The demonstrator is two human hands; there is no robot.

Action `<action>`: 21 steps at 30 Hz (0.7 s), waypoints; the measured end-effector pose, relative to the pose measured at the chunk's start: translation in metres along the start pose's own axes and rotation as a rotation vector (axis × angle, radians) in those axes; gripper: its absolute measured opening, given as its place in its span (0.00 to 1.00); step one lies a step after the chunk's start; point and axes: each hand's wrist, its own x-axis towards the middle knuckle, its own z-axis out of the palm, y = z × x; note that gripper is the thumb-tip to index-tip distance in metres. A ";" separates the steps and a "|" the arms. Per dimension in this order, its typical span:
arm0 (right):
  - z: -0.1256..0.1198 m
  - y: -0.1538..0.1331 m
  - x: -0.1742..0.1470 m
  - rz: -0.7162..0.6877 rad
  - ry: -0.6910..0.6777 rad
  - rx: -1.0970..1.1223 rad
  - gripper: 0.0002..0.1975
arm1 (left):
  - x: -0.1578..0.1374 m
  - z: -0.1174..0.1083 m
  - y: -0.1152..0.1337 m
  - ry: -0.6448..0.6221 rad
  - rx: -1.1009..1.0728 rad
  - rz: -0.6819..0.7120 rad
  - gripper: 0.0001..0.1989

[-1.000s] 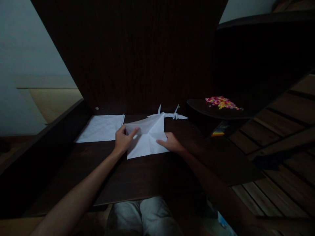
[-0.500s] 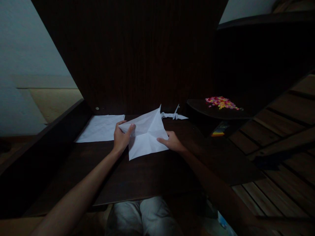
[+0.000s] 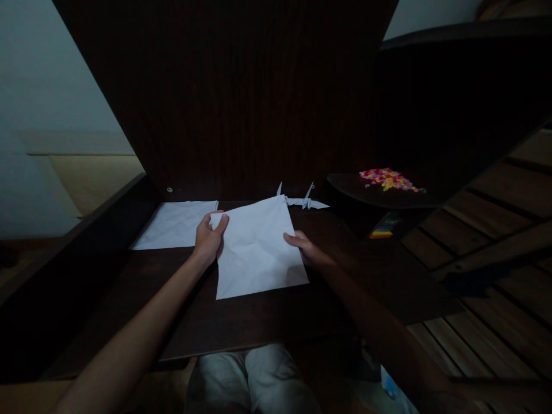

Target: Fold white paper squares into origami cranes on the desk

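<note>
– What's changed over the worktop [image 3: 259, 322]?
– The sheet [image 3: 259, 247] shows a broad, almost flat face, so the work has it opened out rather than folded.
– And against half a second ago?
– There it peaks along sharp creases; here its near edge reaches lower, nearer the worktop's front.
– What grips it?
– Left hand [image 3: 210, 237] pinches the upper left corner, right hand [image 3: 305, 246] the right edge.
– The cranes [image 3: 307, 202]?
– Behind the sheet, unmoved
</note>
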 end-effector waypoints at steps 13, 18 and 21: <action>-0.003 0.004 0.008 -0.476 0.060 -0.077 0.44 | -0.011 0.004 0.011 -0.223 -0.076 -0.374 0.22; -0.005 -0.005 0.004 -0.467 -0.151 -0.223 0.32 | -0.016 0.005 0.010 -0.357 -0.022 -0.467 0.20; -0.008 -0.004 0.005 -0.467 -0.241 -0.311 0.16 | -0.017 0.005 0.008 -0.409 0.019 -0.501 0.21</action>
